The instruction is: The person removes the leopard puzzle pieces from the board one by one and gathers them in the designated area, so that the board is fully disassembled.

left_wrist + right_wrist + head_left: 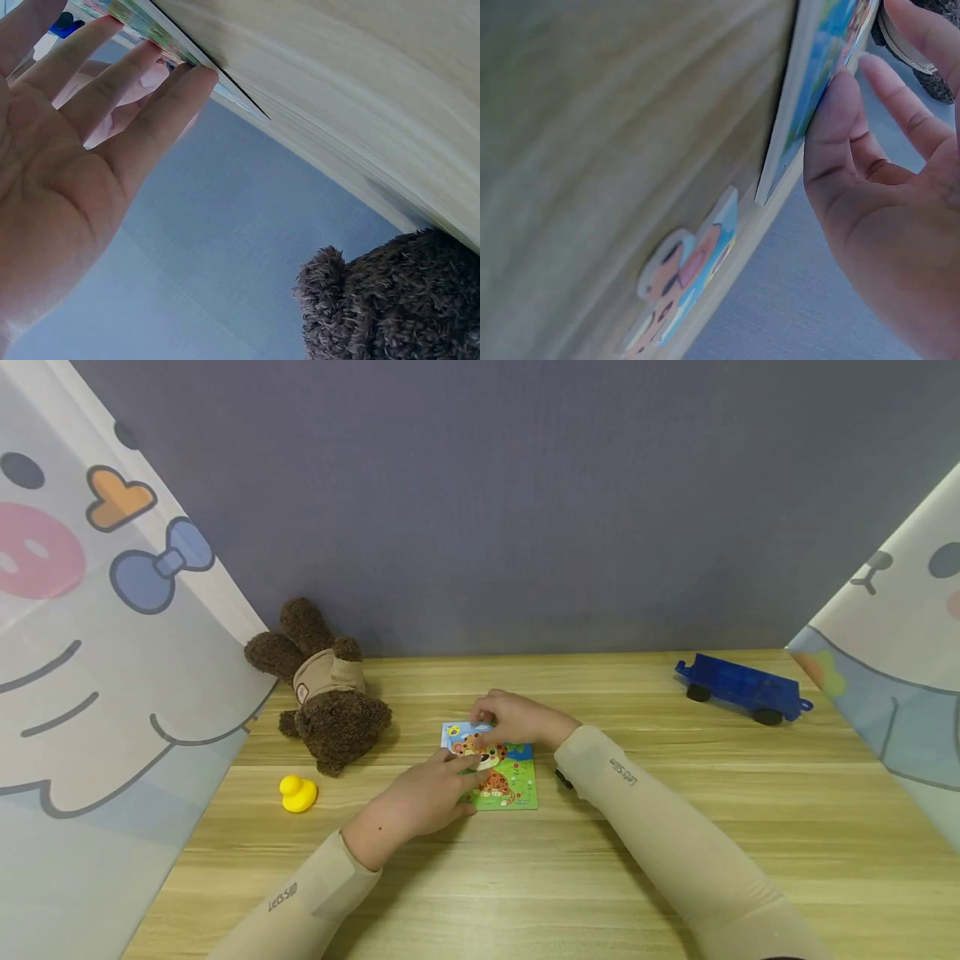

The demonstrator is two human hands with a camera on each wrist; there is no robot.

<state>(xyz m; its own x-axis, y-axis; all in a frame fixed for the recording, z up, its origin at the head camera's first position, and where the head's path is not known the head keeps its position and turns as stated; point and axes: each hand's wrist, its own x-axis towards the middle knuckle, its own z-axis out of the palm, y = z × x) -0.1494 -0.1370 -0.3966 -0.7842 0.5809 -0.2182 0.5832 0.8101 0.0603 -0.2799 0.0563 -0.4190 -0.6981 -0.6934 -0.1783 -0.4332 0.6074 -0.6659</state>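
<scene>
A small jigsaw puzzle (523, 789) with a spotted leopard on green grass and blue sky lies flat on the wooden table. From the lower left, my left hand (420, 795) reaches over it, straight, spread fingers resting on the picture. My right hand (521, 720) is over the top edge, its thumb touching the picture near the leopard's head and its other fingers loosely bent. No piece shows between the right fingers in the right wrist view. A loose puzzle piece (686, 274) lies on the table beside the board there.
A brown teddy bear (341, 727) lies at the back left, with a yellow rubber duck (298, 794) in front of it. At the back right stands a blue toy wagon (742, 685). A grey panel (525, 510) rises behind the table.
</scene>
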